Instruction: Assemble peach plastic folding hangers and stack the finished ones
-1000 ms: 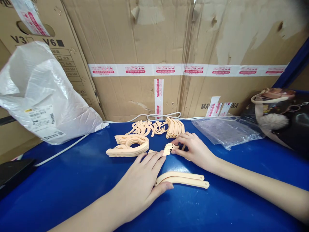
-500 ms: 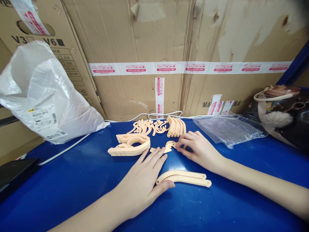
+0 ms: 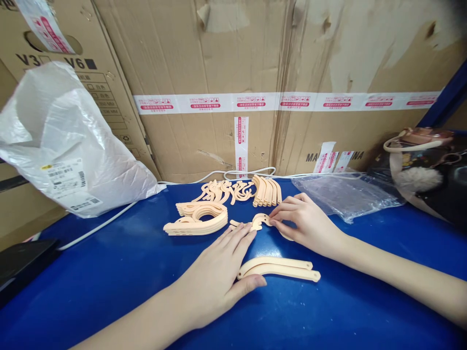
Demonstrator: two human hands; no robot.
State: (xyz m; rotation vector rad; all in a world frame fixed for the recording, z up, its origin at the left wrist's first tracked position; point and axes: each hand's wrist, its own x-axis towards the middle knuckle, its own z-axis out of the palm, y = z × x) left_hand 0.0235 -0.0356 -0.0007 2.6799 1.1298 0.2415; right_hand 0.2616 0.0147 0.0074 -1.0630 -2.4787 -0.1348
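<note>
My left hand [image 3: 215,274] lies flat with fingers stretched out, its fingertips resting on one end of a small beige plastic hanger piece [image 3: 260,218]. My right hand [image 3: 304,223] pinches the curved other end of that piece between thumb and fingers; part of it is hidden behind the hand. Two long curved hanger arms [image 3: 288,268] lie side by side near my left thumb, their left end partly covered by the hand. Just beyond my left fingertips sits a neat stack of folded beige hangers [image 3: 197,224].
Behind are a loose pile of small beige hooks [image 3: 219,191] and a row of curved arms [image 3: 267,190]. A clear plastic bag [image 3: 346,197] and a dark handbag [image 3: 430,170] are at right, a white mailing bag [image 3: 69,146] and a dark flat object [image 3: 25,265] at left. Cardboard boxes [image 3: 204,136] back the blue table.
Both hands and the small hanger piece have shifted slightly to the right. My right hand still pinches the curved end, and the stacks have stayed put.
</note>
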